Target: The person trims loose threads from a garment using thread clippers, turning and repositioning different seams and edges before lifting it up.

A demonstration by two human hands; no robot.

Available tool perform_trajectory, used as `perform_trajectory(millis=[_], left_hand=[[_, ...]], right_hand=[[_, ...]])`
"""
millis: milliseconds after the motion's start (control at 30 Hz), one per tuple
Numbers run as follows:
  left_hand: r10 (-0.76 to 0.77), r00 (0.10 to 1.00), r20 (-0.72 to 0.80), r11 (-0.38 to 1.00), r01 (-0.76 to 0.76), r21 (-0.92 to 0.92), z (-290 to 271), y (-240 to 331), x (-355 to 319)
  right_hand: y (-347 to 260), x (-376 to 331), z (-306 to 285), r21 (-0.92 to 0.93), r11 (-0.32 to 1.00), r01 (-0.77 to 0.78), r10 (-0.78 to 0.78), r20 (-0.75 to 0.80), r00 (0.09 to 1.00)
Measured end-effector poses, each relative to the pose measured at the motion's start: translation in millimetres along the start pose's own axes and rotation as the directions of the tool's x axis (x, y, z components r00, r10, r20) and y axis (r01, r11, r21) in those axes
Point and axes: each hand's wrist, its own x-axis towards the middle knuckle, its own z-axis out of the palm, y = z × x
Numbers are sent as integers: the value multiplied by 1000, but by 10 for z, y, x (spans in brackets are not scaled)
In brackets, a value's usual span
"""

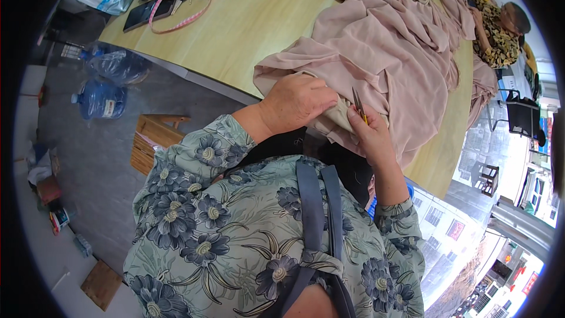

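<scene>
A large dusty-pink cloth (376, 47) lies in loose folds over the table and hangs off its near edge toward my lap. My left hand (300, 100) is closed on the cloth's near edge, fingers curled over a paler, beige-looking part. Close beside it on the right, my right hand (372, 132) holds a small pair of thread snips (358, 102) with dark blades and a yellow part at the grip. The blades point up and away, just above the folds. Whether they touch the cloth I cannot tell.
On the wooden table (253, 23) lie a phone (147, 14), a pink tape measure (191, 19), keys and notebooks. Blue water bottles (103, 99) and a wooden stool (154, 138) stand on the floor at left. Another person (500, 32) sits at the far right.
</scene>
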Motion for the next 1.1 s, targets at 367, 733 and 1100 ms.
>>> perform_trajectory(millis=[367, 733, 1100], left_hand=[[-85, 996, 4, 994, 85, -68, 54, -86, 7], [-100, 995, 9, 987, 100, -126, 57, -110, 15], [-101, 995, -7, 983, 99, -153, 48, -96, 28]], right_hand=[[-36, -103, -1, -590, 750, 298, -380, -17, 925], [-286, -207, 54, -890, 317, 328, -548, 111, 829], [-309, -201, 78, -931, 158, 329, -605, 173, 777]])
